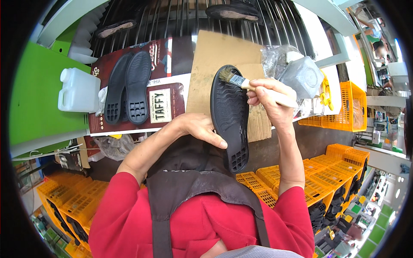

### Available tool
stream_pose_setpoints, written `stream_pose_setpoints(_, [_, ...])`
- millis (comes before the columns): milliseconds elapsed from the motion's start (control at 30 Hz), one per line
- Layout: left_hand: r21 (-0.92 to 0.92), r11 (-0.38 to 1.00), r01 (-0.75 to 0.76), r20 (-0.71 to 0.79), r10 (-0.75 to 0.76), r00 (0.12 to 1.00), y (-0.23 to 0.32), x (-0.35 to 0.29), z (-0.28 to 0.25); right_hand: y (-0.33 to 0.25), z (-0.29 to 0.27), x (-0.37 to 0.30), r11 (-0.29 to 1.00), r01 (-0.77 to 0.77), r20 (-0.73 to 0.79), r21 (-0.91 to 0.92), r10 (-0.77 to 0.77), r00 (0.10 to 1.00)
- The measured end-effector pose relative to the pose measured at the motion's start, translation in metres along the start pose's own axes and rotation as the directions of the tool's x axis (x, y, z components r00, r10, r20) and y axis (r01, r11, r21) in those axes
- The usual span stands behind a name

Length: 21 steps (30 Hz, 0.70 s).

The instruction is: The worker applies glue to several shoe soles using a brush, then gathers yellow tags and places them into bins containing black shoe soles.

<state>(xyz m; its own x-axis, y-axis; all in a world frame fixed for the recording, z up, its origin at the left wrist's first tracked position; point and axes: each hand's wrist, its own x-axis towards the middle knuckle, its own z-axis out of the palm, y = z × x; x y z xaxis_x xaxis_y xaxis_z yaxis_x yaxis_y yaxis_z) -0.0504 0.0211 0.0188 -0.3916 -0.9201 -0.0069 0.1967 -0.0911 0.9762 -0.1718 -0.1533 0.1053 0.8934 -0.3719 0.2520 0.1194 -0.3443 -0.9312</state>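
A black shoe sole (228, 112) is gripped near its lower left edge by my left hand (204, 130), whose thumb lies over the inner face. My right hand (273, 96) is closed round the pale handle of a flat paintbrush (239, 81). The brush's bristles touch the upper end of the sole. Beneath the sole lies a sheet of brown cardboard (204, 64). To the left, several more black soles (138, 86) rest side by side on a dark red printed board (161, 58).
A white plastic jug (79, 90) stands at the left. On the right are a cloudy plastic container (303, 77) and an orange crate (344, 107). Metal rollers (180, 17) carry dark shoes (232, 12) beyond the table. Orange crates (318, 176) line both sides behind me.
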Motion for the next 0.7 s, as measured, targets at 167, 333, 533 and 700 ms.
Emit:
stream_pose_setpoints(167, [-0.246, 0.969, 0.015, -0.085, -0.037, 0.996, -0.001, -0.011, -0.003, 0.005, 0.001, 0.009, 0.999, -0.031, -0.052, 0.027, 0.032, 0.998])
stream_pose_setpoints(333, [-0.491, 0.859, -0.142, -0.191, 0.053, 0.98, 0.001, -0.015, 0.002, 0.014, 0.002, 0.013, 1.0, -0.011, -0.09, 0.007, 0.012, 0.996])
stream_pose_setpoints(533, [-0.614, 0.741, -0.271, -0.307, 0.092, 0.947, -0.01, -0.019, 0.002, 0.021, 0.006, 0.01, 0.986, -0.084, -0.139, 0.145, 0.105, 0.985])
stream_pose_setpoints(700, [-0.662, 0.649, -0.374, -0.388, 0.13, 0.912, -0.007, -0.021, 0.002, 0.018, 0.009, 0.007, 0.996, -0.075, -0.094, 0.053, 0.079, 0.992])
